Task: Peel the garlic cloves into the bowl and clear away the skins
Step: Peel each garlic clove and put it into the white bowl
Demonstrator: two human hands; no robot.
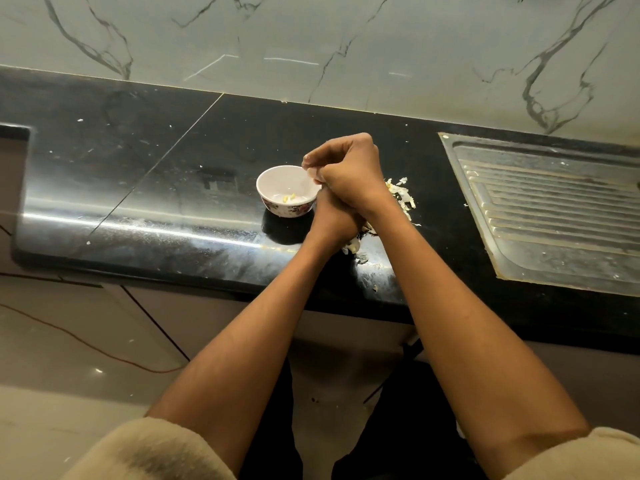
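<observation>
the white bowl (287, 190) on the black counter (166, 188) holds a few peeled cloves (289, 197); right hand (349, 171) and left hand (334, 216) overlap just beside it, fingers curled, their contents hidden, skins (401, 194) behind.

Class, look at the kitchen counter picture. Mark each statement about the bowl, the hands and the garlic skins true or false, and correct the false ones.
1. The bowl holds a few pale peeled pieces. True.
2. The garlic skins lie left of the bowl. False: they lie to its right, partly hidden by the hands.
3. The right hand and left hand work close together beside the bowl. True.
4. The drainboard is left of the bowl. False: it is at the right.
</observation>
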